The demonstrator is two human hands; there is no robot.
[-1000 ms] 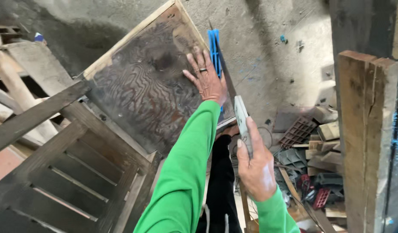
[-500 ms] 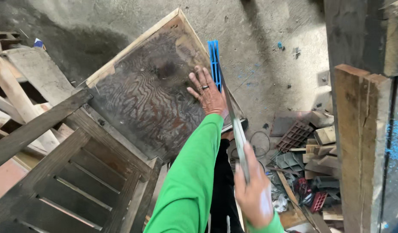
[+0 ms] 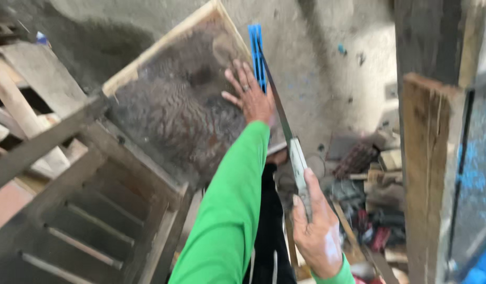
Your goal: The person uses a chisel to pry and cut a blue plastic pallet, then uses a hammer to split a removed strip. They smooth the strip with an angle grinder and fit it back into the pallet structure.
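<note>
- Left hand lies flat, fingers spread, on the board, pinning it steady; the cut runs just beside its fingers.
- Right hand wraps tight round the saw handle; blade reaches forward along the board's edge.

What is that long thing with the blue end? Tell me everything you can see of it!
It is a saw. It has a long, thin, dark blade, a pale grey handle part and a blue tip. It looks like metal. The right hand grips its handle. The saw slants up and away along the right edge of a dark, worn wooden board. The left hand lies flat on the board, right beside the blade. The picture is blurred, so teeth cannot be made out.
</note>
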